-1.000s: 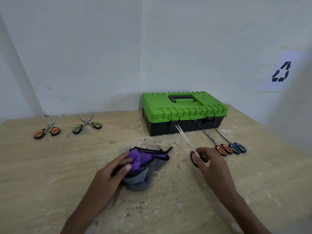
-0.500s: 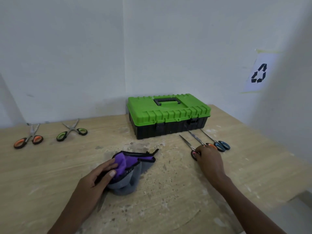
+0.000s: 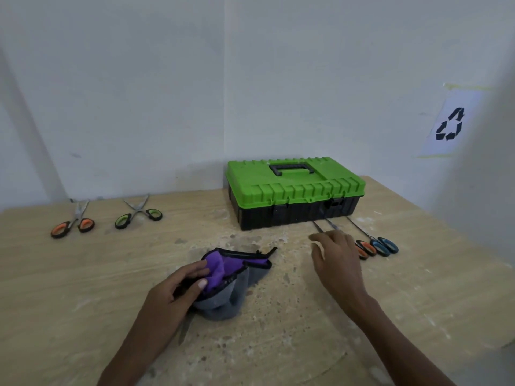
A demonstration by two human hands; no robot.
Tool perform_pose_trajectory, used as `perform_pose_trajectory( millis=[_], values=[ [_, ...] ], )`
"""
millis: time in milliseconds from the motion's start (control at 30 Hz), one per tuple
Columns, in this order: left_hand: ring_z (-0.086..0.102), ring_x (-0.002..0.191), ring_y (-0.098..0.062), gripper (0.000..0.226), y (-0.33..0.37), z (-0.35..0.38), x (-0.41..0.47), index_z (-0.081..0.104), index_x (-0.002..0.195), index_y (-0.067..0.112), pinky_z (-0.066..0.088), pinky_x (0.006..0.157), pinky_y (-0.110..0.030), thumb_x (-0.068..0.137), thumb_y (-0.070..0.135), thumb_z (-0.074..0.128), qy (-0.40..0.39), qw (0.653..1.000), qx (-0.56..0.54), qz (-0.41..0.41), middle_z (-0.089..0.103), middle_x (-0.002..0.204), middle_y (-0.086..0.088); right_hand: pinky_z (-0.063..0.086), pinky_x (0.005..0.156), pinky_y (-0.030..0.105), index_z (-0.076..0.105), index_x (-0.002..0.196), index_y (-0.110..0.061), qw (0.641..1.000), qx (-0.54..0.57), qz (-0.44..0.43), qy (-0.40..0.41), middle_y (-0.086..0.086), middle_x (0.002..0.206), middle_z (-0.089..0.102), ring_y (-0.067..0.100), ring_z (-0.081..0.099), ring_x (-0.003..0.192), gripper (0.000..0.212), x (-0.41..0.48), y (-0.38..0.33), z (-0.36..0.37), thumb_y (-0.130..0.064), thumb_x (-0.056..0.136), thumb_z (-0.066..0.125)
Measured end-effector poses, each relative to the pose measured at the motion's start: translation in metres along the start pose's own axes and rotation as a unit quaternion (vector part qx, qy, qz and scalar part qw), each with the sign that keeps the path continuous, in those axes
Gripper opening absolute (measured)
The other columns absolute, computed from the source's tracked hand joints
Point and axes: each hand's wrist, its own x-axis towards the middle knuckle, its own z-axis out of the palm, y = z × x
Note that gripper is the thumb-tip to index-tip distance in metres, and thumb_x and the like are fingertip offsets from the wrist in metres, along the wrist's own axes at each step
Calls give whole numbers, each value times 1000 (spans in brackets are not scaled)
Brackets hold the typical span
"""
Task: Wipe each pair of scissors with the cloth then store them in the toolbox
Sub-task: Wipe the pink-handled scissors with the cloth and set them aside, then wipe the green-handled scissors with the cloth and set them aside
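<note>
Lifted off the scissors (image 3: 320,228), right hand (image 3: 335,260) hovers slack over the dusty table (image 3: 83,274) (left hand (image 3: 178,288) clutches cloth (image 3: 223,271)).

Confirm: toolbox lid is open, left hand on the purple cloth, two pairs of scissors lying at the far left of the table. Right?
Not quite. The head view shows the toolbox with its green lid shut, handle lying flat on top. The rest holds: the left hand rests on the purple cloth, and the orange-handled scissors and green-handled scissors lie at the far left of the table.

Recycling sign (image 3: 449,126) on right wall; scuffed wooden table (image 3: 83,274).
</note>
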Motion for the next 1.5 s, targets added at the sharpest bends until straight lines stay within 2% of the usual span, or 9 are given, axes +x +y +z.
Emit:
perform_pose_trajectory(
  millis=[167, 267, 367, 533, 767, 967, 1133, 1233, 1500],
  values=[
    [69, 98, 0, 32, 0, -6, -1, 73, 113, 26, 56, 83, -15, 94, 2, 67, 74, 997, -6, 5, 75, 101, 21, 46, 87, 26, 69, 116, -20, 953, 245, -150, -93, -6, 105, 64, 11, 56, 101, 24, -16, -80, -3, -34, 97, 61],
    [71, 99, -9, 30, 1, -9, -1, 73, 110, 22, 57, 84, -18, 92, -1, 68, 137, 989, -51, 20, 76, 105, 10, 43, 97, 29, 55, 139, -29, 930, 199, -275, -140, -4, 127, 60, 15, 52, 116, 59, -31, -120, 10, -63, 90, 58],
    [71, 100, -13, 27, 5, -13, -2, 74, 110, 23, 58, 85, -23, 93, 3, 68, 169, 979, -109, 9, 76, 101, 7, 49, 85, 35, 45, 144, -36, 932, 71, -336, -111, -6, 124, 62, 19, 56, 110, 64, -40, -148, 36, -61, 86, 59],
    [71, 104, -12, 31, 9, -22, -4, 69, 122, 26, 59, 87, -31, 100, 6, 59, 231, 950, -211, -19, 72, 112, 2, 44, 66, 30, 70, 110, -33, 963, 99, -249, -25, -12, 90, 71, 16, 64, 82, 32, -29, -190, 57, -35, 82, 55],
    [68, 102, -11, 18, 14, -47, 18, 70, 112, 26, 59, 84, -30, 103, 19, 56, 251, 950, -153, -108, 70, 113, 5, 49, 71, 36, 62, 130, -31, 969, 223, -89, -60, -4, 101, 67, 20, 61, 88, 40, -20, -215, 79, -22, 92, 55],
    [63, 109, -18, 22, -7, -94, 107, 71, 112, 17, 52, 94, -34, 98, 12, 56, 238, 953, 158, -104, 68, 117, -1, 52, 81, 38, 66, 125, -27, 952, 299, -40, -48, -10, 110, 67, 14, 61, 99, 39, -17, -207, 89, -9, 90, 66],
    [51, 120, -35, 26, -39, -114, 152, 59, 125, 14, 47, 92, -43, 100, 21, 53, 185, 860, 458, -127, 55, 128, -12, 52, 79, 37, 65, 123, -29, 950, 304, -45, -46, -12, 106, 66, 12, 60, 95, 37, -12, -207, 91, -11, 90, 66],
    [52, 118, -35, 25, -50, -122, 159, 58, 124, 13, 48, 92, -43, 102, 21, 51, 163, 843, 497, -126, 56, 127, -12, 52, 78, 38, 65, 121, -29, 946, 320, -26, -41, -13, 103, 65, 12, 61, 93, 35, -9, -205, 93, -12, 90, 65],
    [56, 107, -27, 24, -45, -119, 129, 69, 104, 13, 51, 84, -38, 89, 31, 66, 176, 879, 421, -137, 59, 112, -6, 48, 82, 33, 63, 126, -27, 919, 390, 50, -10, -13, 112, 64, 9, 58, 101, 34, -6, -205, 92, -12, 95, 59]
  ],
)
